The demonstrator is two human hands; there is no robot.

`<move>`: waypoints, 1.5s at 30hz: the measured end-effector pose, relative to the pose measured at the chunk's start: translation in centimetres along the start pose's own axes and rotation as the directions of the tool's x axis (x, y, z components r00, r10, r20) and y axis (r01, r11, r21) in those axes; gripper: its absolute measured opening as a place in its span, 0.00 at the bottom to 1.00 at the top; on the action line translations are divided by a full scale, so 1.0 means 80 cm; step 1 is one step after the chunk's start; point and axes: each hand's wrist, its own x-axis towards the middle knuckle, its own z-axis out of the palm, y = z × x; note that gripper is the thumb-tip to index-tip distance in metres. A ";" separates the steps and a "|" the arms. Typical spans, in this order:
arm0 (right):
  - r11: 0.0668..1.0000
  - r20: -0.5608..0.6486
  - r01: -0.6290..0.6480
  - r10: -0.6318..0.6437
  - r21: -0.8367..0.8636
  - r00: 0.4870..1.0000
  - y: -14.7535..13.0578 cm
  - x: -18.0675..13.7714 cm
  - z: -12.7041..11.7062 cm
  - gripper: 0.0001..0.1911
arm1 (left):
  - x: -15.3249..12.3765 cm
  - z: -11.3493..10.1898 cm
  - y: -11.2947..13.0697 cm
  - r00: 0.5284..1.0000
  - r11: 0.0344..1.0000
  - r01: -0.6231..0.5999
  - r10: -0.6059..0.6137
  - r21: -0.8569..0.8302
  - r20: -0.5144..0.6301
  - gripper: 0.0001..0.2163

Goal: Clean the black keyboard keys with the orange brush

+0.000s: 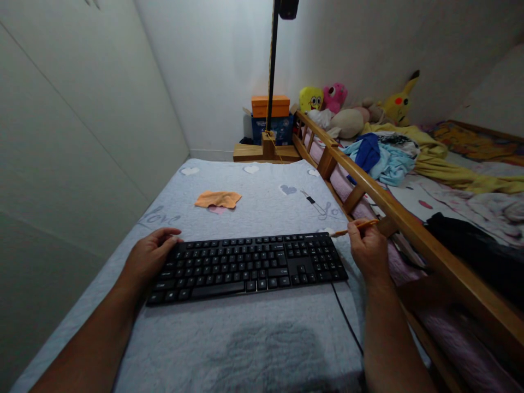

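The right hand (369, 248) is closed, fingers curled in, pinching an orange brush (343, 233) whose pale tip points to 9 o'clock and sits just beside the keyboard's far right corner. The black keyboard (245, 266) lies keys up on a pale blue bedspread (192, 344), slightly turned, and serves as the middle of the clock from here on. The right hand is near 3 o'clock, apart from the keys. The left hand (151, 252) is at 9 o'clock, along the keyboard's left end, half open with loosely curved fingers; I cannot tell whether it has hold of that end.

A black cable (347, 316) leaves the near edge and runs out towards 4 o'clock. At 11 o'clock a crumpled orange cloth (218, 198) lies on the bedspread, and between 1 and 2 o'clock lies a small wire tool (311, 200) with a black middle. Past it at 2 o'clock runs a wooden rail (366, 177). Farther off, an orange box (270, 105) stands at 12 o'clock and soft toys (335, 98) at 1.
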 end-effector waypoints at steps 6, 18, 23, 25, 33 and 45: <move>0.960 0.196 -0.031 -0.025 0.279 0.980 -0.018 -0.017 0.012 0.11 | 0.002 0.001 -0.005 1.000 1.000 -0.002 0.002 -0.016 0.000 0.22; 0.967 0.284 0.131 -0.191 0.217 0.940 -0.034 -0.019 0.007 0.10 | 0.003 0.001 -0.009 1.000 0.999 -0.007 0.008 -0.042 0.011 0.21; 0.966 0.342 0.108 -0.187 0.235 0.921 -0.039 -0.019 0.002 0.09 | 0.004 0.000 -0.012 1.000 0.999 -0.028 0.028 -0.023 0.000 0.21; 0.966 0.374 0.076 -0.167 0.247 0.912 -0.040 -0.019 0.000 0.09 | 0.004 0.000 -0.012 1.000 0.999 -0.028 0.028 -0.026 -0.001 0.21; 0.959 0.478 -0.057 -0.086 0.277 0.874 -0.046 -0.019 -0.007 0.07 | 0.001 0.002 -0.006 1.000 1.000 -0.012 0.012 -0.015 -0.005 0.22; 0.931 0.562 -0.156 -0.060 0.329 0.825 -0.038 -0.020 -0.011 0.06 | 0.001 0.002 -0.003 1.000 1.000 -0.003 0.003 -0.020 -0.010 0.22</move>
